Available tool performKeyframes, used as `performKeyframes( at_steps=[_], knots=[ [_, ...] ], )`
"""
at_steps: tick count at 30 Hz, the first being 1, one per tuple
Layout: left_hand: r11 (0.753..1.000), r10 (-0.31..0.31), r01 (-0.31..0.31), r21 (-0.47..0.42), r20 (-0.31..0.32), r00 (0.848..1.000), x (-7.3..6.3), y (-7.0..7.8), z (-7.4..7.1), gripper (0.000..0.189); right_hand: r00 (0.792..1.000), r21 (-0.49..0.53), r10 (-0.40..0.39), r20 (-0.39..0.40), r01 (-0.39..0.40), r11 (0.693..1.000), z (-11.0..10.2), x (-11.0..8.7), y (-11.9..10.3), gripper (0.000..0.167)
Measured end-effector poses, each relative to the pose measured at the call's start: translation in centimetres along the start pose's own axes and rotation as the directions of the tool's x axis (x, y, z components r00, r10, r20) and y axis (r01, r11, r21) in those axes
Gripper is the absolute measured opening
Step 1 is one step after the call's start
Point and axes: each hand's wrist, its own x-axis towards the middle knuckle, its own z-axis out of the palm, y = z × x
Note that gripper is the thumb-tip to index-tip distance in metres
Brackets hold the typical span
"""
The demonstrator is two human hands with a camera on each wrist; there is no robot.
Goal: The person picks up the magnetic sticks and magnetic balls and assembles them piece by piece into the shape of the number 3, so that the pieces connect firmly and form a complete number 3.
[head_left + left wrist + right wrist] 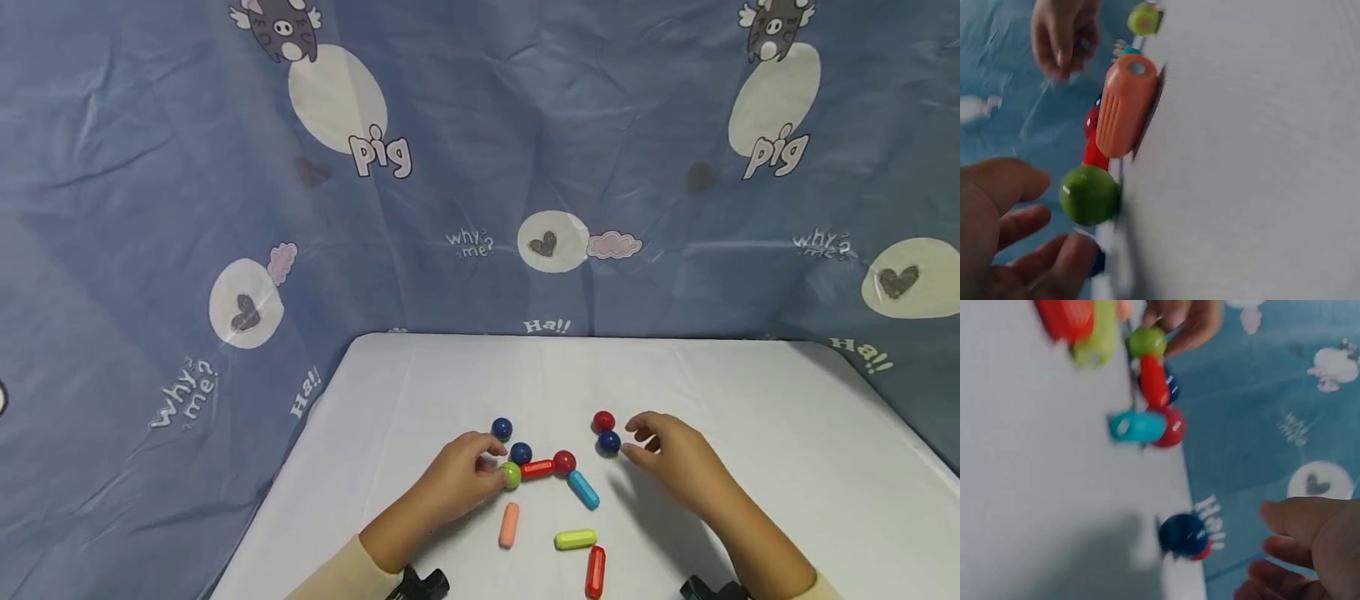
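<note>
My left hand (462, 479) is at the green ball (512, 476), thumb and fingers spread. The left wrist view shows a gap between thumb and ball. That ball meets one end of a red rod (537, 470); a red ball (565, 463) is at the other end, and a light-blue rod (583, 490) angles off it. Two dark blue balls, a nearer one (521, 453) and a farther one (502, 429), lie by the left fingers. My right hand (678, 458), fingers loosely bent and holding nothing, is just right of another dark blue ball (609, 442) and a red ball (603, 422).
Closer to me on the white table (787, 433) lie an orange rod (509, 525), a yellow-green rod (575, 539) and a second red rod (596, 572). A blue printed curtain (465, 167) hangs behind the table's back edge.
</note>
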Motion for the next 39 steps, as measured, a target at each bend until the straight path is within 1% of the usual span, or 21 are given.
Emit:
performKeyframes(
  at_steps=[2,3,5,6,8,9,10,12,13,14,15,17,21,23,26,28,31,32,34,37,39],
  knots=[
    [0.995,0.0,-0.002,0.096,0.02,1.0,-0.4,1.5,-0.3,0.025,1.0,-0.006,-0.011,-0.027,0.011,1.0,0.3,0.7,0.8,0.034],
    [0.989,0.01,-0.017,0.147,0.05,0.999,-0.6,2.4,-0.4,0.026,1.0,-0.006,-0.011,-0.026,0.011,1.0,0.6,1.0,1.1,0.036],
    [0.97,0.04,-0.072,0.231,0.143,0.989,-0.9,4.0,-0.2,0.027,1.0,0.004,0.004,-0.008,-0.004,1.0,1.2,1.4,1.4,0.04],
    [0.956,0.064,-0.116,0.27,0.192,0.979,-0.9,4.8,0.0,0.028,1.0,0.009,0.016,0.0,-0.016,1.0,1.4,1.6,1.5,0.04],
    [0.918,0.124,-0.213,0.333,0.269,0.955,-0.4,5.9,0.5,0.031,0.999,0.014,0.034,0.007,-0.034,0.999,1.8,1.9,1.5,0.041],
    [0.893,0.162,-0.266,0.363,0.292,0.943,-0.1,6.3,0.8,0.032,0.999,0.014,0.041,0.007,-0.041,0.999,2.0,2.0,1.5,0.04],
    [0.868,0.201,-0.314,0.385,0.306,0.93,0.5,6.7,1.0,0.033,0.999,0.019,0.051,0.005,-0.051,0.999,2.1,2.2,1.4,0.04],
    [0.809,0.279,-0.395,0.435,0.308,0.91,1.6,7.0,1.5,0.033,0.998,0.031,0.07,0.007,-0.07,0.997,2.3,2.4,1.3,0.038],
    [0.78,0.316,-0.428,0.456,0.303,0.899,2.2,7.0,1.7,0.033,0.997,0.038,0.075,0.012,-0.075,0.996,2.5,2.4,1.3,0.038],
    [0.76,0.344,-0.451,0.467,0.301,0.89,2.8,6.9,1.8,0.034,0.996,0.045,0.086,0.018,-0.086,0.995,2.6,2.5,1.3,0.037],
    [0.744,0.363,-0.47,0.475,0.304,0.881,3.3,6.7,2.0,0.034,0.995,0.052,0.097,0.026,-0.098,0.994,2.8,2.5,1.2,0.037],
    [0.724,0.385,-0.498,0.477,0.319,0.866,4.0,6.3,2.3,0.035,0.993,0.064,0.116,0.036,-0.118,0.991,3.2,2.5,1.2,0.036],
    [0.71,0.414,-0.54,0.452,0.353,0.839,4.9,5.4,2.9,0.034,0.989,0.068,0.144,0.024,-0.145,0.987,3.8,2.4,1.2,0.033],
    [0.692,0.436,-0.561,0.454,0.357,0.826,5.3,5.2,3.1,0.032,0.989,0.068,0.15,0.012,-0.151,0.986,3.9,2.4,1.1,0.032],
    [0.674,0.457,-0.577,0.462,0.353,0.817,5.9,5.1,3.3,0.03,0.987,0.074,0.161,0.003,-0.161,0.984,4.0,2.4,1.1,0.031],
    [0.657,0.465,-0.587,0.474,0.358,0.81,6.2,5.0,3.4,0.029,0.986,0.094,0.165,0.007,-0.165,0.982,3.9,2.2,1.0,0.03],
    [0.644,0.47,-0.595,0.48,0.366,0.803,6.5,4.8,3.5,0.027,0.984,0.131,0.179,0.026,-0.18,0.975,3.8,1.8,1.0,0.029],
    [0.645,0.468,-0.596,0.479,0.368,0.803,6.6,4.7,3.5,0.026,0.983,0.146,0.18,0.036,-0.184,0.972,3.7,1.6,1.0,0.029],
    [0.654,0.464,-0.593,0.469,0.37,0.804,6.6,4.6,3.5,0.026,0.98,0.18,0.19,0.064,-0.198,0.963,3.6,1.2,0.9,0.029],
    [0.681,0.455,-0.583,0.443,0.368,0.811,6.6,4.6,3.5,0.025,0.974,0.211,0.194,0.116,-0.215,0.954,3.4,0.3,0.8,0.03],
    [0.693,0.454,-0.58,0.427,0.367,0.812,6.7,4.6,3.7,0.024,0.969,0.218,0.195,0.149,-0.225,0.95,3.3,-0.4,0.7,0.03]
  ],
)
